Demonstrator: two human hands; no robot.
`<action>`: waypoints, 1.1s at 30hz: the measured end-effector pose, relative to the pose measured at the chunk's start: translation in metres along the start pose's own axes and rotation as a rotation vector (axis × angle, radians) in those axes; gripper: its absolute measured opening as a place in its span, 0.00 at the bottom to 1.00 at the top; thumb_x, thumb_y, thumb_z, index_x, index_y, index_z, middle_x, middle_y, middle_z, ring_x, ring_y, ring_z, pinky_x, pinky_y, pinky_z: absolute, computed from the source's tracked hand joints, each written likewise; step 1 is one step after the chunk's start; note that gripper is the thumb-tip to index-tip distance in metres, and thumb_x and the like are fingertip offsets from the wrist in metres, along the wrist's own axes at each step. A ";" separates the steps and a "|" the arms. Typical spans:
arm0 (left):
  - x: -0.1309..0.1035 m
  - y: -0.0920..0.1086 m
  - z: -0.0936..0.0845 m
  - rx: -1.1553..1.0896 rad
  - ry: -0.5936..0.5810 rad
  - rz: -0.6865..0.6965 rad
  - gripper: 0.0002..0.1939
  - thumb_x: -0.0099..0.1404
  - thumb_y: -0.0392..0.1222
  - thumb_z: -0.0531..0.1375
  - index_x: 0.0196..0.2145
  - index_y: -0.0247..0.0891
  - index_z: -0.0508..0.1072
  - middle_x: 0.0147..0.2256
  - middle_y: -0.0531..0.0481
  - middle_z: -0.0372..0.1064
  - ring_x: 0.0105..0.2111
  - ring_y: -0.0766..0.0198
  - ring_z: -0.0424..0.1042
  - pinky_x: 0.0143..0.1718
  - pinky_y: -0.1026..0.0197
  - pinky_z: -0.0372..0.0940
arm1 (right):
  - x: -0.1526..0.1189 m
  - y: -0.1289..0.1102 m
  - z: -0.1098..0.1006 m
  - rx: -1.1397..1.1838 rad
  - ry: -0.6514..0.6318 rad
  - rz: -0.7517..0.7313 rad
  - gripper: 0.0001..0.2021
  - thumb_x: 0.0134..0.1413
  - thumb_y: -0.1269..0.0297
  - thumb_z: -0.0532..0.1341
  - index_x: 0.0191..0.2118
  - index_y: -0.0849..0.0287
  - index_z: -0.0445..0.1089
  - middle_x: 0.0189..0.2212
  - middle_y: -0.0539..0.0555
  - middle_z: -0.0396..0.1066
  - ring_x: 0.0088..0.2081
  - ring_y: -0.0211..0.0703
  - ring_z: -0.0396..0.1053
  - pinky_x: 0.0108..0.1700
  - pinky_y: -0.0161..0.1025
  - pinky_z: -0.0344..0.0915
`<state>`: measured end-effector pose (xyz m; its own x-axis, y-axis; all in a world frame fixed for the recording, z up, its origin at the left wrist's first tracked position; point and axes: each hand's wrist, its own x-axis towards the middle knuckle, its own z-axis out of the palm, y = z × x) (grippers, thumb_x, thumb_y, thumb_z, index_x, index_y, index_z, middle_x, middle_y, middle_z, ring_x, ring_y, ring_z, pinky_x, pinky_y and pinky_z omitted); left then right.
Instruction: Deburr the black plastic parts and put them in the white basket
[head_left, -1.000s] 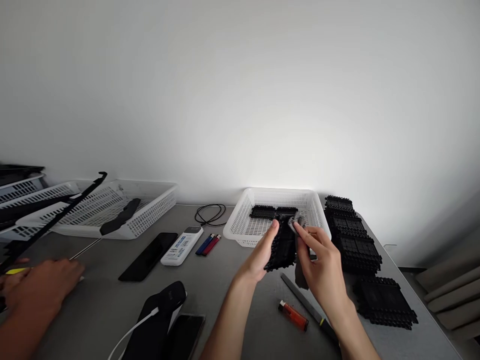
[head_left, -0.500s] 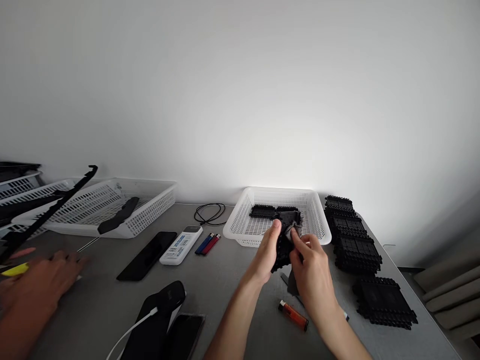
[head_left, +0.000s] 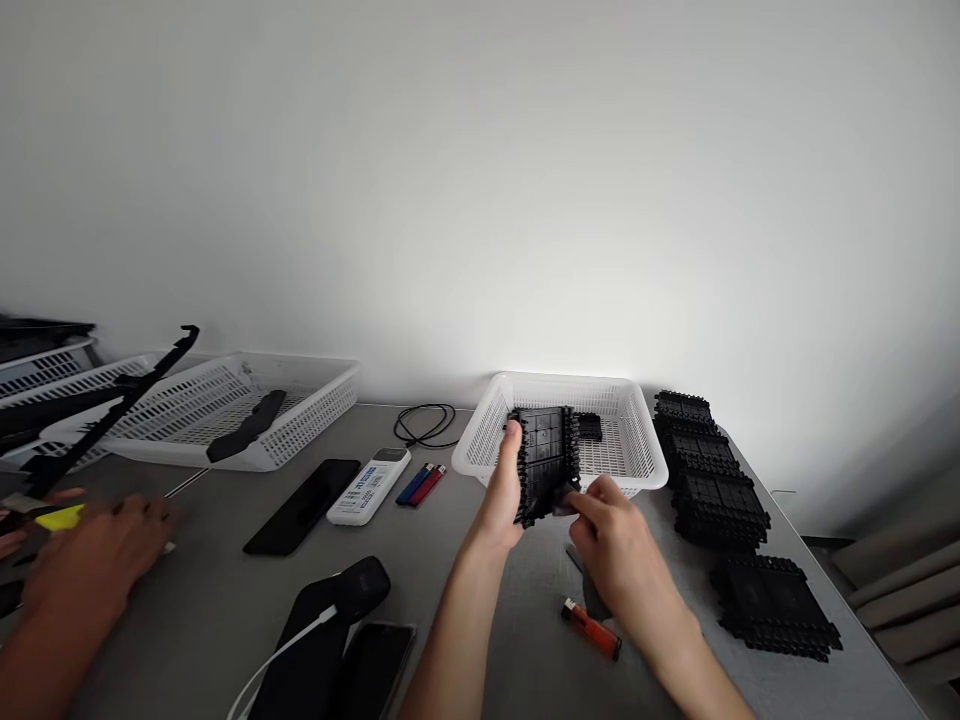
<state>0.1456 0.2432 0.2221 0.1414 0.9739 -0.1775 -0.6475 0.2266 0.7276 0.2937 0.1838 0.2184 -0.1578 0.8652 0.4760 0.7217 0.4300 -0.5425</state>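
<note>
My left hand (head_left: 504, 492) is closed around the left edge of a black plastic panel (head_left: 546, 450) with toothed sides, its thumb on the near face. The panel is tilted up in front of the white basket (head_left: 651, 468). My right hand (head_left: 619, 535) pinches a dark grey cloth (head_left: 595, 600), and its fingertips press at the panel's lower right corner. Part of the cloth hangs below that hand. Inside the basket lies another black toothed piece (head_left: 590, 427), partly hidden by the panel.
Stacks of black toothed panels (head_left: 720, 505) line the right side. An orange lighter (head_left: 591, 630), two more lighters (head_left: 421, 485), a white power bank (head_left: 369, 487), a phone (head_left: 300, 507) and a cable (head_left: 425, 427) lie about. At left, a co-worker's hand (head_left: 97, 550) works near another basket (head_left: 315, 412).
The panel has turned to show its broad face. My right hand's fingertips and the cloth have moved from its upper part down to the lower right corner.
</note>
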 end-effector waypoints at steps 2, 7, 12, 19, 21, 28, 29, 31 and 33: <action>0.002 -0.003 -0.004 0.040 0.037 -0.034 0.36 0.62 0.64 0.58 0.62 0.45 0.64 0.57 0.43 0.69 0.62 0.46 0.62 0.58 0.48 0.63 | 0.002 0.003 -0.013 0.104 0.112 0.013 0.15 0.59 0.75 0.52 0.37 0.59 0.77 0.32 0.54 0.67 0.30 0.39 0.69 0.34 0.34 0.66; 0.003 -0.013 -0.002 0.106 0.002 -0.031 0.34 0.62 0.62 0.59 0.63 0.48 0.64 0.65 0.49 0.57 0.69 0.49 0.42 0.64 0.49 0.54 | 0.005 0.012 -0.023 0.128 0.450 0.002 0.17 0.64 0.69 0.53 0.54 0.59 0.73 0.36 0.56 0.67 0.35 0.39 0.69 0.36 0.35 0.68; -0.003 -0.023 0.017 0.243 -0.091 -0.059 0.34 0.64 0.60 0.59 0.63 0.45 0.63 0.67 0.50 0.51 0.70 0.52 0.37 0.68 0.51 0.42 | 0.008 0.015 -0.007 0.044 0.349 -0.065 0.21 0.65 0.71 0.50 0.60 0.62 0.67 0.40 0.58 0.65 0.38 0.39 0.69 0.40 0.37 0.70; -0.001 -0.021 0.016 0.112 -0.116 -0.088 0.33 0.64 0.61 0.58 0.61 0.40 0.67 0.59 0.43 0.67 0.65 0.49 0.57 0.64 0.52 0.55 | 0.004 0.006 0.004 -0.148 0.086 -0.061 0.25 0.61 0.76 0.48 0.62 0.65 0.64 0.38 0.59 0.65 0.30 0.40 0.69 0.31 0.36 0.70; 0.001 -0.015 0.013 0.030 -0.101 -0.092 0.35 0.63 0.64 0.57 0.59 0.37 0.70 0.54 0.40 0.72 0.60 0.47 0.65 0.60 0.52 0.61 | 0.002 0.002 0.009 -0.191 0.010 -0.083 0.26 0.59 0.78 0.50 0.62 0.63 0.65 0.39 0.59 0.65 0.30 0.41 0.69 0.32 0.37 0.70; 0.002 0.006 0.008 -0.040 0.047 -0.076 0.38 0.60 0.69 0.56 0.56 0.38 0.71 0.47 0.41 0.77 0.50 0.49 0.74 0.51 0.53 0.69 | 0.001 -0.008 0.017 -0.211 -0.153 -0.143 0.25 0.55 0.82 0.52 0.57 0.63 0.69 0.40 0.58 0.66 0.34 0.43 0.70 0.33 0.37 0.68; 0.002 0.006 0.008 -0.049 0.042 -0.067 0.38 0.59 0.69 0.57 0.56 0.38 0.71 0.47 0.41 0.77 0.50 0.49 0.74 0.50 0.53 0.69 | 0.001 -0.009 0.017 -0.207 -0.146 -0.156 0.24 0.55 0.82 0.52 0.55 0.61 0.71 0.39 0.58 0.66 0.34 0.43 0.69 0.33 0.37 0.68; 0.002 0.005 0.007 -0.054 0.040 -0.051 0.38 0.59 0.69 0.57 0.56 0.38 0.71 0.47 0.42 0.77 0.49 0.48 0.74 0.50 0.53 0.69 | 0.000 -0.009 0.017 -0.192 -0.131 -0.171 0.22 0.54 0.82 0.53 0.50 0.59 0.73 0.38 0.56 0.66 0.33 0.42 0.68 0.32 0.36 0.66; 0.003 0.003 0.006 -0.057 -0.001 -0.059 0.38 0.58 0.69 0.57 0.56 0.39 0.71 0.48 0.41 0.76 0.50 0.48 0.74 0.49 0.52 0.69 | -0.001 -0.009 0.016 -0.153 -0.102 -0.150 0.19 0.54 0.81 0.53 0.45 0.58 0.75 0.37 0.55 0.65 0.31 0.41 0.67 0.31 0.36 0.65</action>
<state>0.1487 0.2466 0.2279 0.1818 0.9588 -0.2183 -0.6793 0.2830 0.6771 0.2770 0.1833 0.2120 -0.3324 0.8195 0.4668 0.7774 0.5183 -0.3563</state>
